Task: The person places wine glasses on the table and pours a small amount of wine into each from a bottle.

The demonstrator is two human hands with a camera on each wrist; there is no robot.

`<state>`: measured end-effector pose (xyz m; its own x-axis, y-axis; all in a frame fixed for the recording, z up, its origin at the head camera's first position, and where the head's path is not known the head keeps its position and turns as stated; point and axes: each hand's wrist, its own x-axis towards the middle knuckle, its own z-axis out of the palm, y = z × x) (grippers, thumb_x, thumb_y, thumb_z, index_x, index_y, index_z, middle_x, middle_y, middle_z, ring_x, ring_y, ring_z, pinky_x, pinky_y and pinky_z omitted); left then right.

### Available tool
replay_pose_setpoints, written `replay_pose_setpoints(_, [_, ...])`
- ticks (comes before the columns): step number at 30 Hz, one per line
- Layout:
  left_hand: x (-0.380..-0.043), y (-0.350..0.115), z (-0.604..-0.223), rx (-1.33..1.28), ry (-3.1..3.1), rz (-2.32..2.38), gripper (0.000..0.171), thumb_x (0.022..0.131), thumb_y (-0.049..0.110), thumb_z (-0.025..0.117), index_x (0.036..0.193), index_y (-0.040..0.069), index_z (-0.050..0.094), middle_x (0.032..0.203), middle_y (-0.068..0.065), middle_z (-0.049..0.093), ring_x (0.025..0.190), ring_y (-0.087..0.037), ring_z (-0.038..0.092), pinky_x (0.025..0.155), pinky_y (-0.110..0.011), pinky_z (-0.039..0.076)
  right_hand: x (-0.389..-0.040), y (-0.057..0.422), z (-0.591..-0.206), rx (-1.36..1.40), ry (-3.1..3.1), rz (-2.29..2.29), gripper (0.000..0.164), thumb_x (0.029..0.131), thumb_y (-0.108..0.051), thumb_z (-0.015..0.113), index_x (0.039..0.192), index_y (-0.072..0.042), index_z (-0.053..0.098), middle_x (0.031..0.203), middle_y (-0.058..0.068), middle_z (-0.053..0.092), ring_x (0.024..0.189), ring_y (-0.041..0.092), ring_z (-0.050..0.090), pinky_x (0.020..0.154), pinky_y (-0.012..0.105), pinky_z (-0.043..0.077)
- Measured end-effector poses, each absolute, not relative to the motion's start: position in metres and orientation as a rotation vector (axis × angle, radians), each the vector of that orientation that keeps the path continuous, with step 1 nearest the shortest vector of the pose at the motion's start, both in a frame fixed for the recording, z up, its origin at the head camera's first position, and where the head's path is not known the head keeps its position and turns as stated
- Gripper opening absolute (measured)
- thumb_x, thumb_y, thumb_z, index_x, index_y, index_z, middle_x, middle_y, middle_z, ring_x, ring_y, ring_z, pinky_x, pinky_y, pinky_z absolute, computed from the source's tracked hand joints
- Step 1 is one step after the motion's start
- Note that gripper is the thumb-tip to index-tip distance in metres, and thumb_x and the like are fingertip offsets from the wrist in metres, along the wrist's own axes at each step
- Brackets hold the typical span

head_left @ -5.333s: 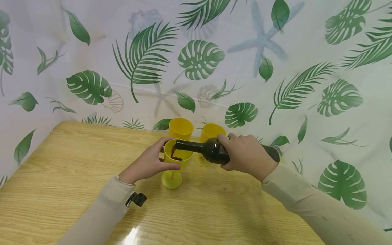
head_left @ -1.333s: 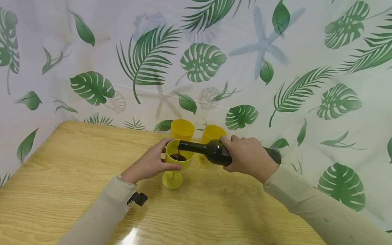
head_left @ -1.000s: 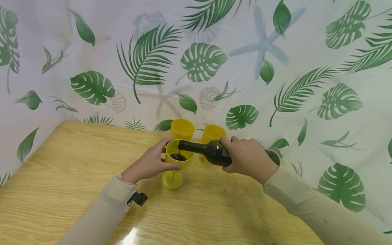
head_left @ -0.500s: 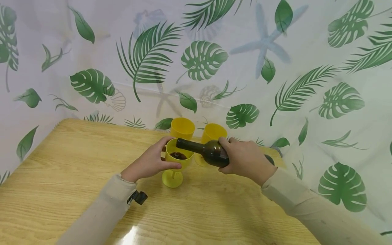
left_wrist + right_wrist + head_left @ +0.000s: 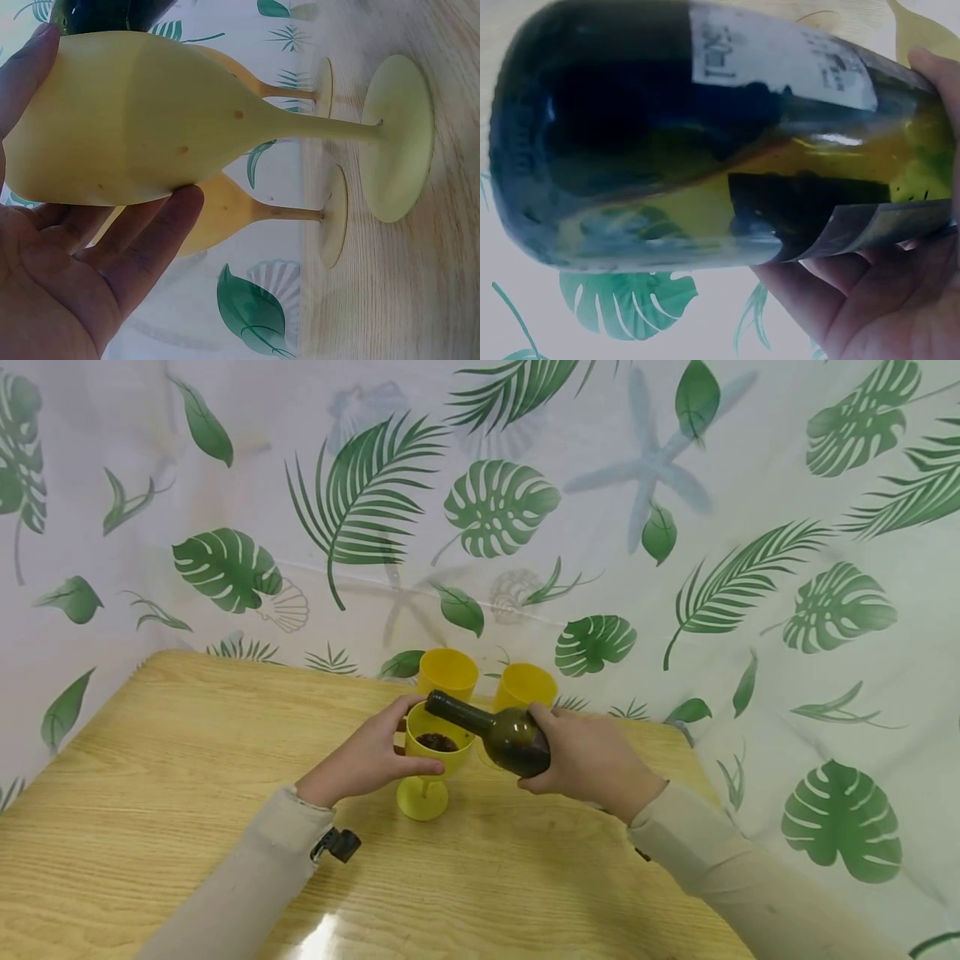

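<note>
My left hand (image 5: 372, 750) curls round the bowl of a yellow goblet (image 5: 424, 797), which stands on its foot on the table; dark red liquid (image 5: 437, 742) lies in its bowl. In the left wrist view the goblet (image 5: 150, 120) appears sideways, thumb on one side and fingers on the other. A dark green wine bottle (image 5: 517, 742) is gripped by my right hand (image 5: 588, 758), its neck over the goblet with the mouth raised above the shoulder. No stream shows from the mouth. The right wrist view shows the labelled bottle (image 5: 645, 135) with liquid inside.
Two more yellow goblets stand behind, a left one (image 5: 448, 672) and a right one (image 5: 527, 685) partly hidden by the bottle. The wooden table (image 5: 225, 752) meets a leaf-printed curtain (image 5: 487, 593) at the back. A black wrist device (image 5: 337, 845) sits on the left sleeve.
The stream of red liquid has stopped, and the level in the goblet is higher than several seconds ago. My right hand has tipped the bottle's mouth up and its base down. The left hand stays put.
</note>
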<state>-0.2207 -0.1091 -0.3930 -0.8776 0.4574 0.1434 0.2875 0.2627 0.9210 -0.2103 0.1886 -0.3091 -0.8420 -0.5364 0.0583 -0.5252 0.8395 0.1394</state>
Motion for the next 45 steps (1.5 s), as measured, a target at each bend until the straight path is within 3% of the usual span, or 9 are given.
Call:
replay_pose_setpoints(12, [-0.221, -0.110, -0.396, 0.694, 2.368, 1.685, 0.085, 0.084, 0.035, 0.088, 0.153, 0.023, 0.040, 0.143, -0.003, 0.055, 0.130, -0.028, 0.054, 0.098, -0.041, 0.057, -0.210, 0.187, -0.320, 0.790, -2.994, 0.012, 0.088, 0.071, -0.060, 0.089, 0.135, -0.012, 0.054, 0.107, 0.002, 0.068, 0.082, 0.017, 0.067, 0.071, 0.039, 0.059])
replay_pose_setpoints(21, [-0.222, -0.110, -0.396, 0.696, 2.361, 1.692, 0.084, 0.085, 0.035, 0.087, 0.153, 0.022, 0.040, 0.144, -0.005, 0.055, 0.131, -0.029, 0.054, 0.100, -0.044, 0.056, -0.211, 0.187, -0.325, 0.759, -2.996, 0.068, 0.080, 0.070, -0.060, 0.089, 0.128, -0.017, 0.056, 0.104, 0.000, 0.068, 0.081, 0.016, 0.066, 0.072, 0.039, 0.058])
replay_pose_setpoints(35, [-0.222, -0.110, -0.393, 0.702, 2.365, 1.684, 0.083, 0.086, 0.034, 0.087, 0.153, 0.022, 0.041, 0.141, -0.005, 0.057, 0.129, -0.028, 0.055, 0.100, -0.043, 0.056, -0.212, 0.187, -0.331, 0.717, -3.010, 0.118, 0.087, 0.071, -0.060, 0.088, 0.138, -0.016, 0.053, 0.112, 0.002, 0.071, 0.087, 0.019, 0.068, 0.075, 0.041, 0.059])
replay_pose_setpoints(45, [-0.223, -0.111, -0.396, 0.690, 2.340, 1.722, 0.084, 0.084, 0.033, 0.088, 0.153, 0.023, 0.041, 0.142, -0.003, 0.055, 0.128, -0.026, 0.056, 0.099, -0.041, 0.057, -0.215, 0.187, -0.339, 0.696, -3.023, 0.190, 0.088, 0.070, -0.062, 0.088, 0.137, -0.016, 0.055, 0.107, 0.001, 0.072, 0.084, 0.017, 0.067, 0.073, 0.039, 0.057])
